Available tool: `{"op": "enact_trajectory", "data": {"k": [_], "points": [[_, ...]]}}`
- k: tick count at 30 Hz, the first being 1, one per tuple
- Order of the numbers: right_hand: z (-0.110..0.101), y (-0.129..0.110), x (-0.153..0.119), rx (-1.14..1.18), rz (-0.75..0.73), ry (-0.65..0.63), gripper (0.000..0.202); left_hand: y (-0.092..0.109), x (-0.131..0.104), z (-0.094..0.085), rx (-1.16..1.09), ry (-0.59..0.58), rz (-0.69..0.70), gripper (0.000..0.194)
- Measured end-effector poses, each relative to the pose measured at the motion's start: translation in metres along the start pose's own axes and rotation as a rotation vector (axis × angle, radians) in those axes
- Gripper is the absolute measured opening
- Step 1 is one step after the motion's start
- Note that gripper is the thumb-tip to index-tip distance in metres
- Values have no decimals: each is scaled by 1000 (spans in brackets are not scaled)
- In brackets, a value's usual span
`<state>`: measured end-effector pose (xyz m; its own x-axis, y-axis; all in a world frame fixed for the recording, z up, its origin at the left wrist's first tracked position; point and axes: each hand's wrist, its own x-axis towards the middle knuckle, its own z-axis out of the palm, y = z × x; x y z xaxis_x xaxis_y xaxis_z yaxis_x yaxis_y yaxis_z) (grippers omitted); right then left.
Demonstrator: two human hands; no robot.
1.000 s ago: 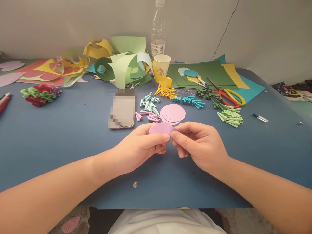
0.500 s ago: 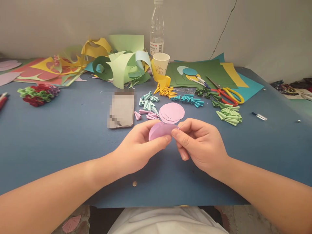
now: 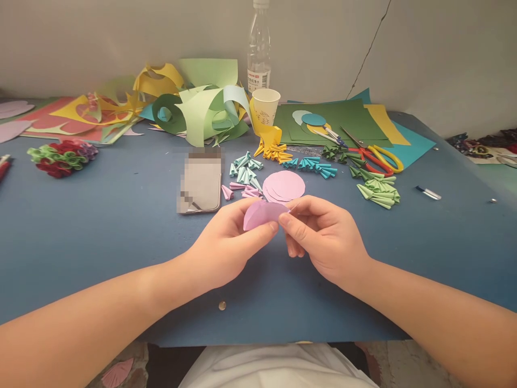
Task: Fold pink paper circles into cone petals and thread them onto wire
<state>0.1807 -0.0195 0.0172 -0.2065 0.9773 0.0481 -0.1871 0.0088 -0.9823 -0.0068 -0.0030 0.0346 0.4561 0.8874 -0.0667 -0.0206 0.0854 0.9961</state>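
Note:
My left hand is closed on a pink paper circle, which bends upward between the thumb and the fingers behind it. At the circle's right edge, my right hand pinches a thin needle-like stick whose tip shows past the thumb. The right thumb tip meets the paper there. Just beyond my hands lies a stack of pink paper circles. Small rolled pink paper cones rest to its left, with pale blue cones behind them.
A phone lies left of the cones. Yellow, blue and green cones sit farther back, near scissors. A paper cup and plastic bottle stand behind. Paper scraps and a paper-flower cluster are left.
Both hands have shifted slightly left with the pink paper circle. My right hand's lower fingers have curled in a little, and less of the thin stick shows.

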Motion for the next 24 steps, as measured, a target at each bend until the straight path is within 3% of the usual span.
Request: {"op": "enact_trajectory", "data": {"k": [5,14,24], "points": [[-4,-1,1,-2,9,-11,14,1,1,-1,102,8,-56,14],[-3,-6,0,31,82,-16,16,2,1,-1,84,-26,-74,16],[-1,-7,-4,-26,44,29,25,2,-2,-1,60,3,-73,16]]}}
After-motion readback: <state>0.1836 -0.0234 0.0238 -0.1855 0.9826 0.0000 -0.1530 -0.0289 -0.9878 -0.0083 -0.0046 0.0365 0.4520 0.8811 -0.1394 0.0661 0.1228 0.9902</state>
